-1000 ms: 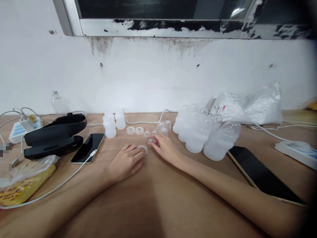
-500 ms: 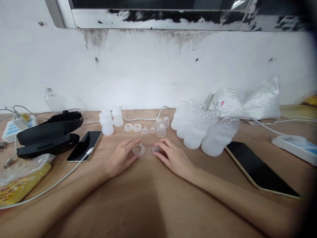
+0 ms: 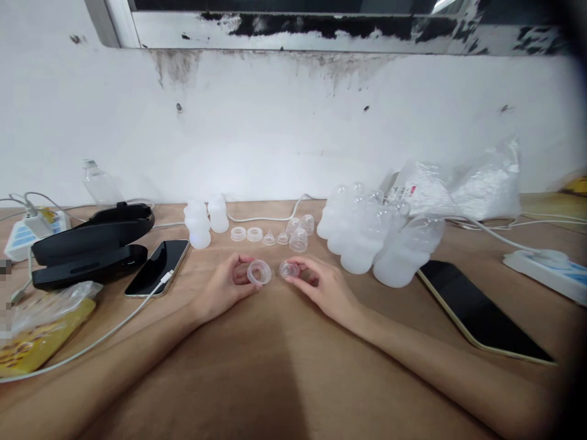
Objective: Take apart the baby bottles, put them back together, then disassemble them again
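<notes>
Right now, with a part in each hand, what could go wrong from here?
The left hand holds the clear screw ring by one side, so it might slip.
The clear nipple in the right hand looks small and could drop.
The white charging cable runs beside the left forearm and might snag it.

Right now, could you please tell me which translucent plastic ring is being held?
The translucent plastic ring in the left hand; the other two rings lie on the brown table.
</notes>
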Available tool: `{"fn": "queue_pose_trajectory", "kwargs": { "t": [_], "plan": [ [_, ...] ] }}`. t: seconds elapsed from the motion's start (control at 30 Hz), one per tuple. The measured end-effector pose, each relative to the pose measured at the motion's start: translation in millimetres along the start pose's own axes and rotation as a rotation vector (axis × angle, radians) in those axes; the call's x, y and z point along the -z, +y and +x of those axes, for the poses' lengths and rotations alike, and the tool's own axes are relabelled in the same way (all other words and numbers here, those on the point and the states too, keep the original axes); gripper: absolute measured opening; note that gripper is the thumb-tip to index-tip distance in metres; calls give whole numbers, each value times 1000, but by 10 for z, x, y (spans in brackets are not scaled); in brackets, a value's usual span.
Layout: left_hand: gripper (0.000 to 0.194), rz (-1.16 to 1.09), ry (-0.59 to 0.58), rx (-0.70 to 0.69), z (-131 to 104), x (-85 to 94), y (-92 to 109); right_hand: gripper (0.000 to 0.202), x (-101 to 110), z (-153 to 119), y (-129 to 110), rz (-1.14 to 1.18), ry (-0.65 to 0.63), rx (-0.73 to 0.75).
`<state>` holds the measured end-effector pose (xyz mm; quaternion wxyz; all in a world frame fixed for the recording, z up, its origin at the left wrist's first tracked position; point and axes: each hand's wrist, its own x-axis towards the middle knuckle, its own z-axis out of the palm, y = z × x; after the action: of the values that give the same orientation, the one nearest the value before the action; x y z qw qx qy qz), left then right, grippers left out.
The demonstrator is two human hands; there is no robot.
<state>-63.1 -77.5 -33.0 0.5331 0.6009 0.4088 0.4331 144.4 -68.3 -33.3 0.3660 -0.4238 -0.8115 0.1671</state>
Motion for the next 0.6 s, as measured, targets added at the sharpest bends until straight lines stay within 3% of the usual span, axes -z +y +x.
{"fn": "queue_pose_trajectory", "kwargs": {
  "t": [0.23, 0.43, 0.6],
  "plan": [
    [32, 52, -15, -51, 2, -4, -13, 20, 24, 16, -64, -39, 23, 49],
    [30, 260, -56, -149, -16, -34, 21, 26, -25, -12, -131, -115, 63, 265],
    [29, 280, -45, -198, -20, -60, 11, 31, -40, -47, -164, -132, 39, 324]
  ]
}}
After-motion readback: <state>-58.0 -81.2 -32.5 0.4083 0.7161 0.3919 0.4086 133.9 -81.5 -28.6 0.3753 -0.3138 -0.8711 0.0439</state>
